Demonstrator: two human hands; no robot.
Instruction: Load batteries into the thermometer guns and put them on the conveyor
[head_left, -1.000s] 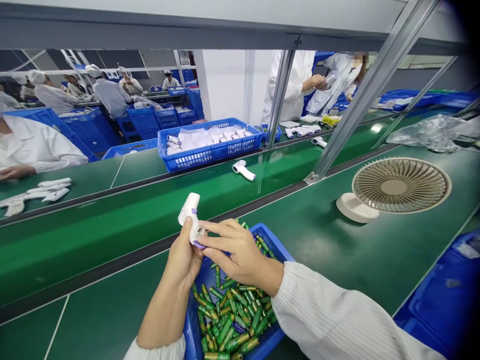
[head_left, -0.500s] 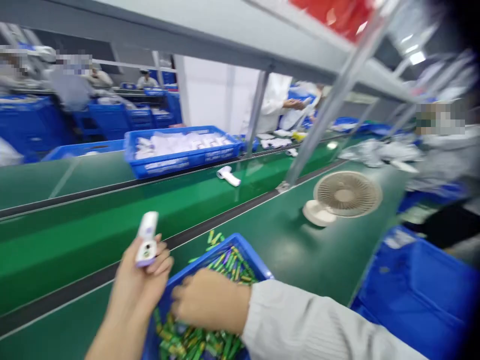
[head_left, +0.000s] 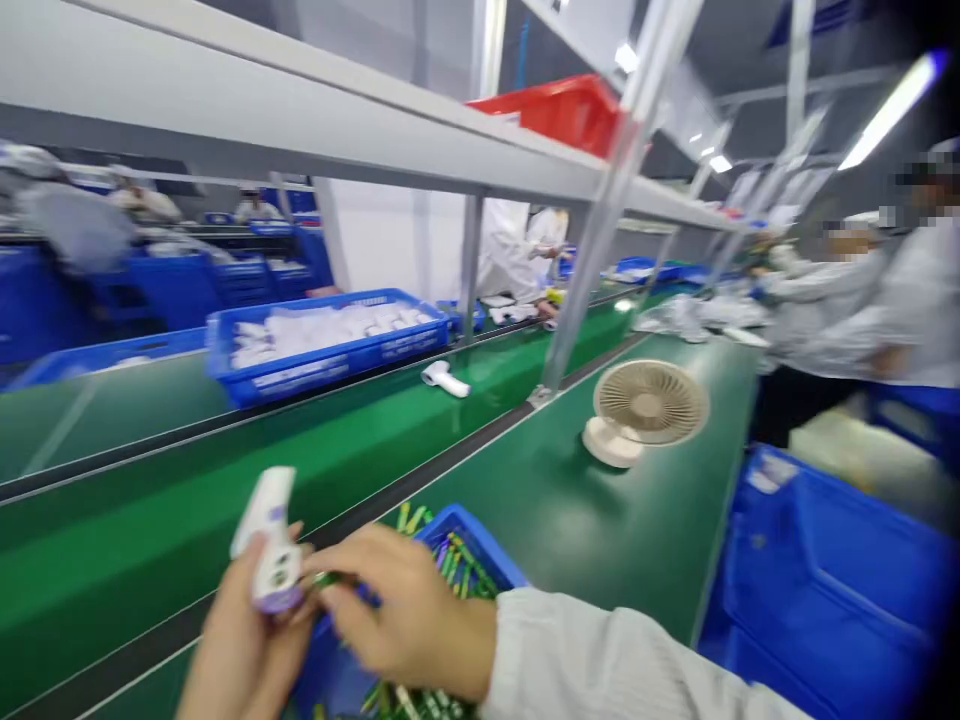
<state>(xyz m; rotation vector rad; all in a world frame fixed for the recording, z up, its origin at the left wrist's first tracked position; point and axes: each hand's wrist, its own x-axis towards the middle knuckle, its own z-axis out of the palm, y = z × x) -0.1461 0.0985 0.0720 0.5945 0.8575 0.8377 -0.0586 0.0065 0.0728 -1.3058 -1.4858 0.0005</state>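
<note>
My left hand (head_left: pixel 259 610) is closed around a white and purple gun-shaped device (head_left: pixel 274 545), its rounded end tilted toward me and its handle pointing up and away. Close beside it, my right hand (head_left: pixel 405 600) pinches a small green battery (head_left: pixel 324 580) next to the device's rounded end. Under both hands is a blue bin (head_left: pixel 487 550) of green and yellow batteries (head_left: pixel 457 565), partly hidden by my right hand and sleeve.
A white device (head_left: pixel 448 380) lies on the green conveyor (head_left: pixel 360 440). Behind it stands a blue tray (head_left: pixel 322 365) of white parts. A fan (head_left: pixel 649 403) is on the right table, blue crates (head_left: pixel 832 560) beyond its edge. People in white stand farther back.
My right hand has come up out of the bin with a battery and moved beside the device. The device in my left hand has shifted lower left. The view has tilted up.
</note>
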